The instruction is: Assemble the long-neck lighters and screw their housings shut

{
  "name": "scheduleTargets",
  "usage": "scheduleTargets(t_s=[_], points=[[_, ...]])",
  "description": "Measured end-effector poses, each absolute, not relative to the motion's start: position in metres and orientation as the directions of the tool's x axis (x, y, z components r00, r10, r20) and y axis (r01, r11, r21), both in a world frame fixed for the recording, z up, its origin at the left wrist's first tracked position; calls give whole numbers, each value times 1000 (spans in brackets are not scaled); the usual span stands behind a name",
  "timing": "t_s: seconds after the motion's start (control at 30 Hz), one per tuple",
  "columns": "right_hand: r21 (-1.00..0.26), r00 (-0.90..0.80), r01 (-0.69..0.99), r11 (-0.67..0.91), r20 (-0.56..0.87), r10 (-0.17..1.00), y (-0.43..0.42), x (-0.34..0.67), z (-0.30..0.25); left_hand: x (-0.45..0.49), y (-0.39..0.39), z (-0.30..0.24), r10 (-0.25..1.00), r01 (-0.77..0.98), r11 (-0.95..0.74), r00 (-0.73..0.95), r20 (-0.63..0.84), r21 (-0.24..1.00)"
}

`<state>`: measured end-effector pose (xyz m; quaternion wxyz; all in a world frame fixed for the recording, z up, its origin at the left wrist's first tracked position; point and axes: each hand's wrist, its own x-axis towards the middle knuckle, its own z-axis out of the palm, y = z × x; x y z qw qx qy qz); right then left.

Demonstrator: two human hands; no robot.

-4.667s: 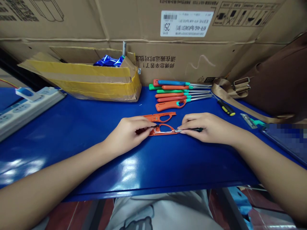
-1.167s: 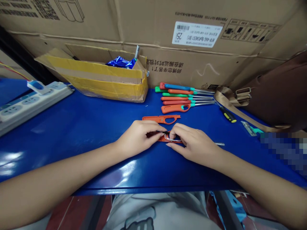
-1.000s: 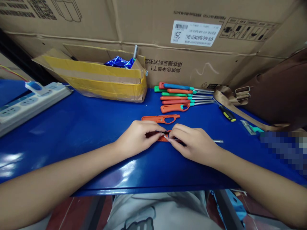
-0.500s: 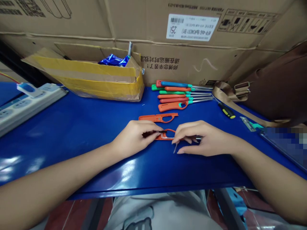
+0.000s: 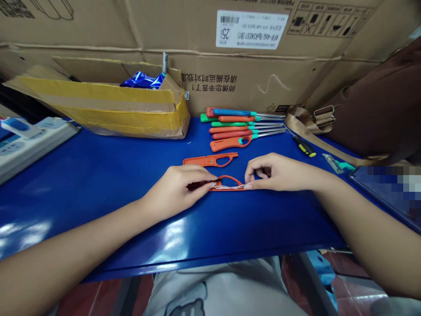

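An open orange lighter shell half (image 5: 234, 178) lies on the blue table between my hands, its trigger loop facing away from me. Thin white strands (image 5: 226, 187) run along its near edge, nearly straight. At the left end, my left hand (image 5: 179, 186) pinches the shell, with a small dark part at the fingertips; the fingers hide the rest of that end. My right hand (image 5: 271, 172) is closed at the other end, thumb and finger on the white strands. Just beyond lies the matching orange shell half (image 5: 210, 160), untouched.
Several long lighters (image 5: 230, 142) lie in a row behind. A taped carton (image 5: 108, 112) and a power strip (image 5: 36, 138) stand left. To the right are a screwdriver (image 5: 304, 145), a tan strap (image 5: 315, 138), a clear and green tool (image 5: 335, 163) and a brown bag (image 5: 371, 101).
My right fingers have closed at the shell's right end. The strands, curved before, now stretch nearly straight. A thin grey piece by my right fingers is no longer visible. My view has shifted slightly right.
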<state>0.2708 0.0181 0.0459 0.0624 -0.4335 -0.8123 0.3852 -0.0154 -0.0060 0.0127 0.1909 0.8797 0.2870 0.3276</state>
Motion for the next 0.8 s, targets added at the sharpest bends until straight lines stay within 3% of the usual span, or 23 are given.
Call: scheduleTargets(t_s=[0.37,0.8], points=[[-679,-438,731,71,-387,811,13,258,42,-16,-8,15,651,387,-727,650,392,567],[-696,-533,700,158,-364,764,19,263,45,-17,-5,15,665,406,-711,653,363,574]])
